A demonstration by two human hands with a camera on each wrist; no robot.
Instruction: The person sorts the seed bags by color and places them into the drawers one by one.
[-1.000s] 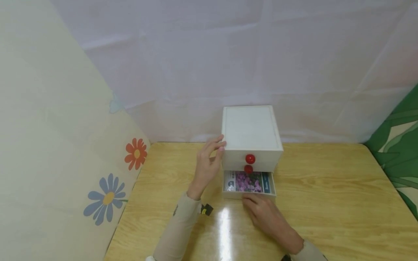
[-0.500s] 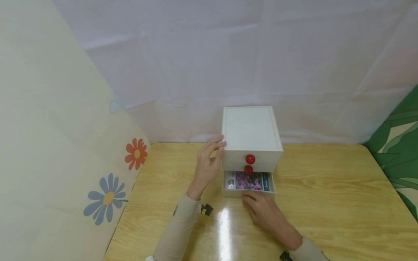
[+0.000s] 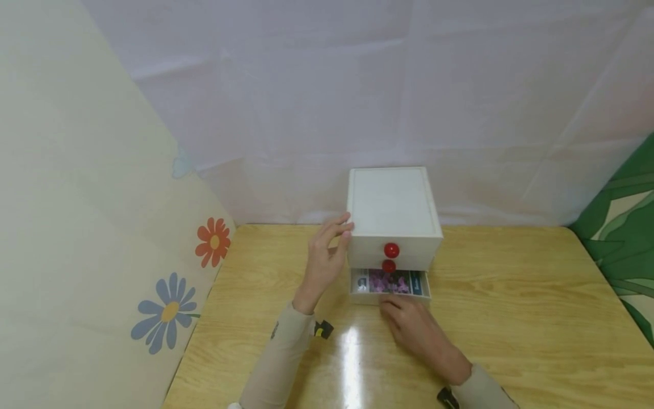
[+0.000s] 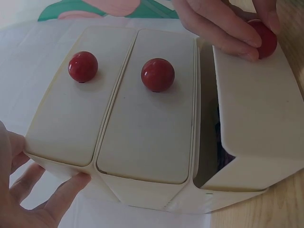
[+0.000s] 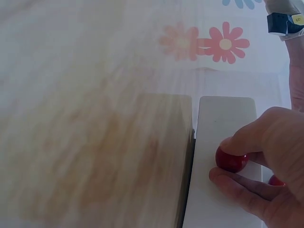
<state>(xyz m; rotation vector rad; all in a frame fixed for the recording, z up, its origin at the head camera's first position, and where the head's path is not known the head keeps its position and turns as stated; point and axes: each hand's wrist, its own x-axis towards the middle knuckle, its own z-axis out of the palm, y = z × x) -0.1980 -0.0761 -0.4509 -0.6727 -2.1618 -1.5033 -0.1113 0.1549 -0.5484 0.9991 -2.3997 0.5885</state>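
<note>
A white cabinet (image 3: 392,201) of three stacked drawers stands on the table. Its bottom drawer (image 3: 364,298) is partly pulled out, and inside lies a flat item printed with purple flowers (image 3: 383,282). My right hand (image 3: 419,332) is at that drawer's front, its thumb and fingers pinching the round red knob (image 5: 231,161). With spread fingers, my left hand (image 3: 325,255) touches the cabinet's upper left edge. The red knobs of the top drawer (image 4: 83,66) and middle drawer (image 4: 157,75) show in the left wrist view, both drawers pushed in.
The cabinet stands on a wood-grain table (image 3: 511,301), near a pale cloth backdrop (image 3: 327,102). To the left is a panel with a red flower (image 3: 213,242) and a blue flower (image 3: 166,311). Green leaf print (image 3: 628,227) borders the right side.
The bottom drawer has slid a little inward, so less of the flowered item shows. My right hand has moved forward with it, while the left hand has kept its place.
</note>
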